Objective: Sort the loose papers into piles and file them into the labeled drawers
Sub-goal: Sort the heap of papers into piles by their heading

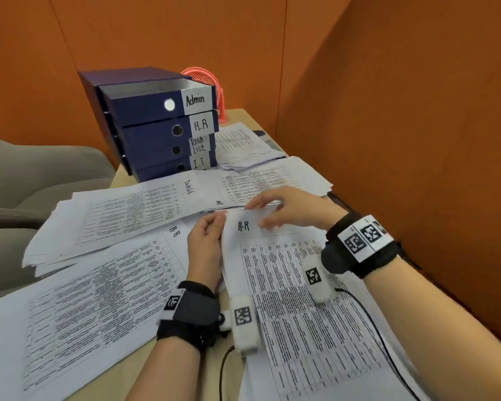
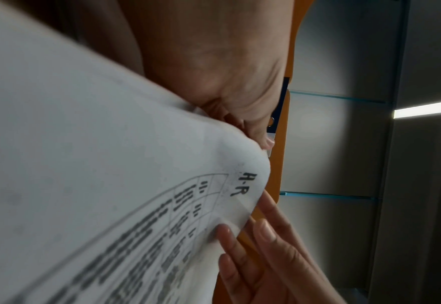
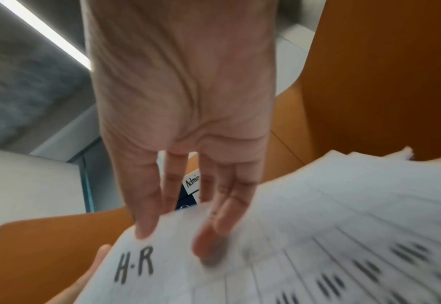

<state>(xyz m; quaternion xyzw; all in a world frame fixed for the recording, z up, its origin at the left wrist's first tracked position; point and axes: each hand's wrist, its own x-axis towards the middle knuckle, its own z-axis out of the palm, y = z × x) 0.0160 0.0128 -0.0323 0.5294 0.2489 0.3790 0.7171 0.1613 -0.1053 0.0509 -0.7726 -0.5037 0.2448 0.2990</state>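
Both hands worked one thin white sheet [image 1: 287,273] headed "H-R", printed with a dense ruled table, lying near and right on the tan desk [image 1: 243,114]. The left hand [image 1: 204,241] pinched the sheet's far-left edge, fingers curled round the limp, bowed paper; the right hand [image 1: 289,209] lay flat on its top edge, fingers straight and spread, tips pressing just above the heading. To the left lay another "H-R" sheet [image 1: 99,299], and beyond it a fanned pile [image 1: 113,218] topped by a page marked "Task list". Farther right sat two more loose piles [image 1: 272,175]. At the far side stood a boxy dark-blue drawer unit [image 1: 151,120] with round finger holes and white labels: Admin, H.R, Task List, I.T; the Admin drawer [image 1: 156,99] was slid partly out. A coral wire-grille fan [image 1: 211,91] stood behind it.
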